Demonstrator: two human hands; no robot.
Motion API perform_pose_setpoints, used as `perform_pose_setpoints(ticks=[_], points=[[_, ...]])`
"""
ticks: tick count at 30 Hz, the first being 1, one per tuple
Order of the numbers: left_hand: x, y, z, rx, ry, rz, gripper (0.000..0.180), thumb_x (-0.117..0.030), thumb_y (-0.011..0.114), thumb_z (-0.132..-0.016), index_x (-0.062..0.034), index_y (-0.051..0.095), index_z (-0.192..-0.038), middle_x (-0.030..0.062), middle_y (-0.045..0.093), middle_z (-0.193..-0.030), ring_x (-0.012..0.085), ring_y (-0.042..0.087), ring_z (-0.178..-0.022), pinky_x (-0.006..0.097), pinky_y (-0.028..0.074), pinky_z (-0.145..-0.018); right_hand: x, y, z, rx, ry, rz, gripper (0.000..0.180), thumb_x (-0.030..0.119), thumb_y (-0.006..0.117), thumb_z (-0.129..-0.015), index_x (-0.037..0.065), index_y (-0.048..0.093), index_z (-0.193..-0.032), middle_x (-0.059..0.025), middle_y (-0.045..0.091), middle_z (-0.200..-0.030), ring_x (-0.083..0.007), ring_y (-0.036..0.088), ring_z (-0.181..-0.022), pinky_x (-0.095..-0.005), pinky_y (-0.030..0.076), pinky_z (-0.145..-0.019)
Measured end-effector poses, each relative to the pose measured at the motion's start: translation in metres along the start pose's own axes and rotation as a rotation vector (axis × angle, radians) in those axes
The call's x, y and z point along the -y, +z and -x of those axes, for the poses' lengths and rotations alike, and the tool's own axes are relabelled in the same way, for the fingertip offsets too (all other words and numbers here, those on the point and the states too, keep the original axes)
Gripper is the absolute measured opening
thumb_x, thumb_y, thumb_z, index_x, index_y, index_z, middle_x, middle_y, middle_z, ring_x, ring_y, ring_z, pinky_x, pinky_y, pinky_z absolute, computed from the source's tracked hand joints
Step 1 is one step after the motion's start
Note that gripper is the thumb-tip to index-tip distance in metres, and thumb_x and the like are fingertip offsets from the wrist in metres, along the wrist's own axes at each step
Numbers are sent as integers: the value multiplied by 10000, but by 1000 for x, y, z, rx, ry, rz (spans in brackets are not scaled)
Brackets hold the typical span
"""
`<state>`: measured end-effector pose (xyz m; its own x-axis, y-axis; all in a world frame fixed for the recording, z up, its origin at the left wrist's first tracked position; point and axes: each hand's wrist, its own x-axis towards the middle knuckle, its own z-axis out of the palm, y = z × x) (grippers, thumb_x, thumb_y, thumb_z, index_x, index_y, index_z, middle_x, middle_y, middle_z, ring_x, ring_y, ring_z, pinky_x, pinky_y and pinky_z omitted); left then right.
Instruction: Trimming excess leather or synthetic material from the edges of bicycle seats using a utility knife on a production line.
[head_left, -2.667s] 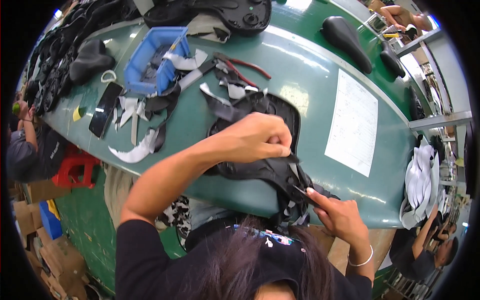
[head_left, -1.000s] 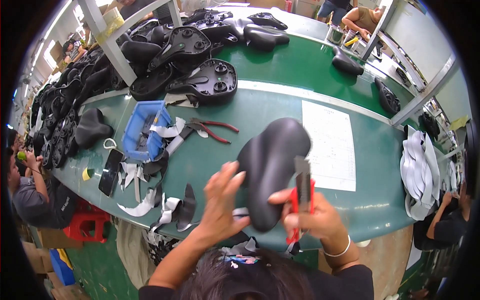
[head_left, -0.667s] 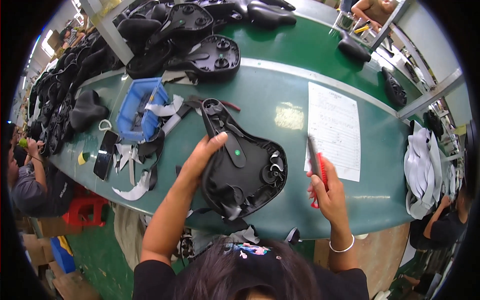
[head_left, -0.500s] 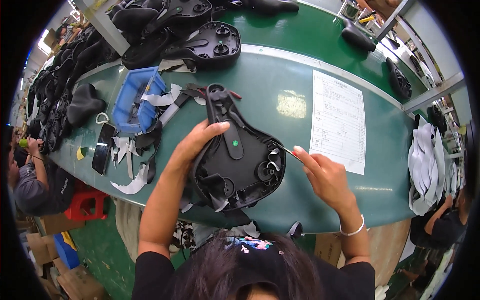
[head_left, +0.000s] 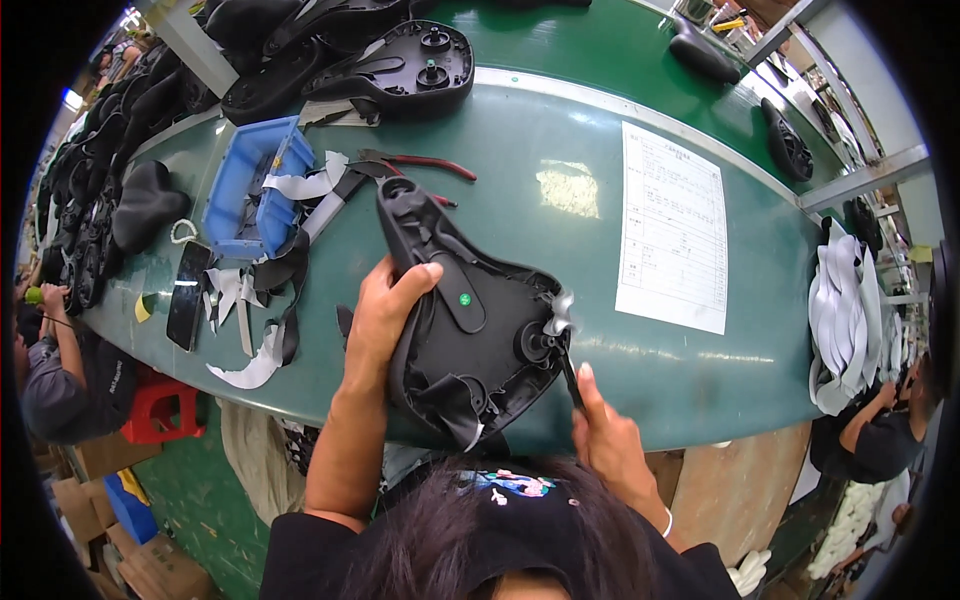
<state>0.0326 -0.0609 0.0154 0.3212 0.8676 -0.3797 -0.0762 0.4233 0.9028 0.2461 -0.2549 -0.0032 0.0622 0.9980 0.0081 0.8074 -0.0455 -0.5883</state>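
A black bicycle saddle (head_left: 430,350) is tilted underside up over the near edge of the green table. My left hand (head_left: 378,312) is closed on its left side, thumb over the base. In my right hand (head_left: 610,435) is a slim dark knife (head_left: 573,382), its tip at the saddle's right rim. Beside the tip, a loose flap of cover trim (head_left: 559,315) sticks up from the rim. Another dark flap (head_left: 462,400) curls inward at the wide end. Just beyond the saddle's nose lie red-handled pliers (head_left: 430,160).
Left on the table are a blue bin (head_left: 248,190), a phone (head_left: 188,297) and pale offcuts (head_left: 255,362). More saddles (head_left: 400,70) are piled at the far left. A printed sheet (head_left: 672,230) lies to the right, near stacked grey-white covers (head_left: 845,315). Other people sit at both sides.
The knife and my right hand have moved down along the saddle's right rim, toward me. The trim flap there now stands out past the edge. The saddle has turned slightly, and the pliers show more.
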Motion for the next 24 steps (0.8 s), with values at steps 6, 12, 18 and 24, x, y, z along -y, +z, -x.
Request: perform_pose_setpoints(ticks=[6, 12, 18, 24], points=[[14, -7, 32, -135, 27, 118, 454, -261, 610, -796, 34, 506, -1125, 85, 551, -952, 141, 568, -798, 271, 490, -711, -3, -20, -18, -244, 75, -315, 596, 35, 625, -849, 67, 354, -1378, -180, 607, -1162, -353, 655, -879, -361, 509, -786], [47, -23, 44, -360, 122, 74, 642, -288, 710, -771, 31, 405, -1238, 138, 507, -1116, 200, 526, -972, 312, 457, -848, 5, -2, -115, -230, -328, -326, 600, 1, 651, -787, 32, 396, -1329, -145, 637, -1103, -122, 615, -718, -291, 502, -616], [26, 10, 47, -507, 723, -1126, 468, -122, 708, -678, -61, 506, -1095, 145, 465, -1120, 323, 437, -1063, 434, 346, -897, -14, -19, -117, -241, 211, -906, 465, 42, 622, -821, 43, 455, -1255, -31, 588, -871, -112, 597, -727, -244, 497, -682], [29, 56, 3, 28, 930, -1287, 171, -223, 631, -785, -86, 557, -714, 30, 538, -672, 208, 483, -724, 369, 332, -720, 30, -31, -100, -30, -158, -528, 503, 92, 658, -841, 34, 449, -1295, -121, 651, -915, -212, 642, -798, -303, 496, -764]])
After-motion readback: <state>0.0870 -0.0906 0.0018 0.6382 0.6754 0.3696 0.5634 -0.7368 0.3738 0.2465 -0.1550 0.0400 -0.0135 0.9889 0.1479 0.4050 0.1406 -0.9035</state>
